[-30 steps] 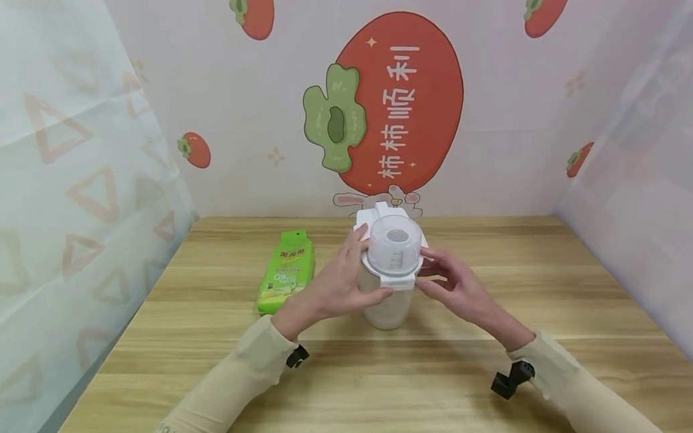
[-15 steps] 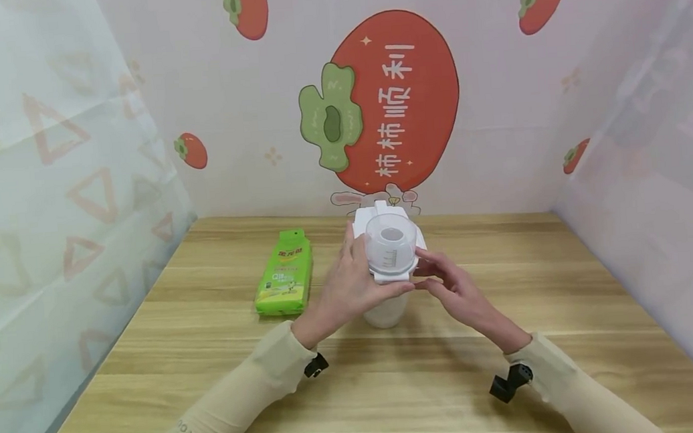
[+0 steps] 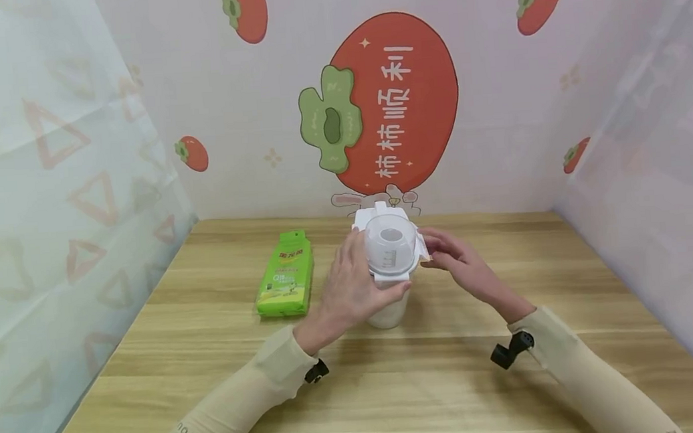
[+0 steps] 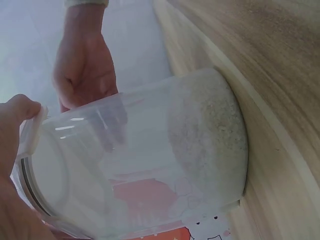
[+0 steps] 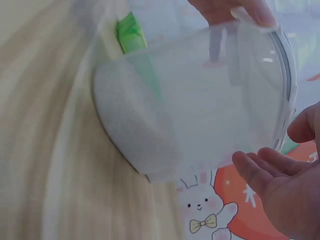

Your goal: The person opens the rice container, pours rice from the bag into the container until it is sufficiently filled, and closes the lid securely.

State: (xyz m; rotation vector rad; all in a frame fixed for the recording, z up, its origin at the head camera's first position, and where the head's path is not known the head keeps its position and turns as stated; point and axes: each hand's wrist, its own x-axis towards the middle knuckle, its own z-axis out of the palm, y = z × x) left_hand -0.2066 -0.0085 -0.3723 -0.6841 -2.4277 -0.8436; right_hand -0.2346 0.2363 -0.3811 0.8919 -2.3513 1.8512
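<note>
A clear plastic storage container (image 4: 150,150) stands upright on the table, with pale grains of rice (image 4: 215,130) in its lower part. Its white lid (image 3: 381,280) carries a see-through measuring cup (image 3: 390,243). My left hand (image 3: 348,293) holds the lid from the left, fingers along the side and thumb across the front clip. On the other side, my right hand (image 3: 461,265) is at a white clip (image 3: 423,248) that sticks out from the lid. In the right wrist view its thumb and loosely bent fingers stand apart beside the lid edge.
Left of the container, a green rice bag (image 3: 285,274) lies on the wooden table (image 3: 395,401). Patterned cloth walls (image 3: 497,132) close in the back and both sides. A small black camera (image 3: 513,350) sits on each wrist.
My left hand has shifted right, its thumb now across the lid's front. My right hand has moved a little up, away from the lid's front corner, and the right clip now sticks outward.
</note>
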